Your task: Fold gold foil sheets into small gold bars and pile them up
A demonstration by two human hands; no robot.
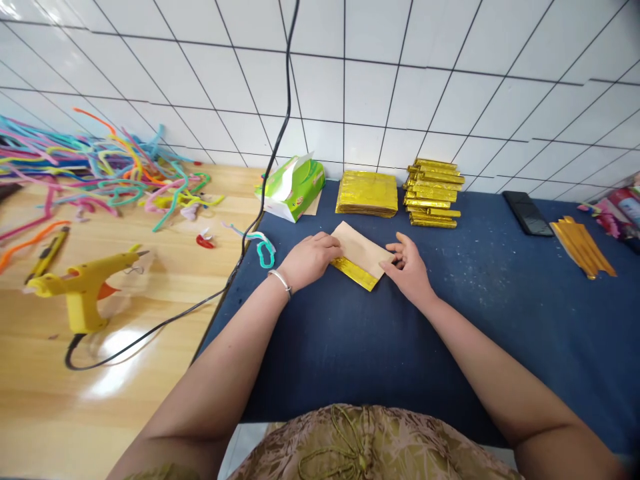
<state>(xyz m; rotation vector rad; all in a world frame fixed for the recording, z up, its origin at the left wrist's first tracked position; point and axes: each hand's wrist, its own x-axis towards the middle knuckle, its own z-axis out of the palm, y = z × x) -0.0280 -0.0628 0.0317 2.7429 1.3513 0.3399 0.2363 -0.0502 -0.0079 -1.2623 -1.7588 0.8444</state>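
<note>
A sheet of gold foil paper (363,250) lies at an angle on the blue cloth in front of me, its plain tan side up. Along its near edge a strip is folded over and shows shiny gold. My left hand (311,260), with a silver bangle at the wrist, grips the left end of the sheet, fingers closed at the fold. At the right corner, my right hand (407,268) holds the paper between thumb and index finger, with the other fingers curled loosely. Beyond it are a flat stack of gold paper (367,193) and a pile of rolled gold paper tubes (433,193).
A green tissue pack (295,187) stands by the tiled wall. Left, on the wooden table, lie a yellow glue gun (85,293), a cutter knife (47,255) and tangled pipe cleaners (125,177). A black cable (274,147) hangs down. Right lie a phone (527,213) and gold strips (584,247).
</note>
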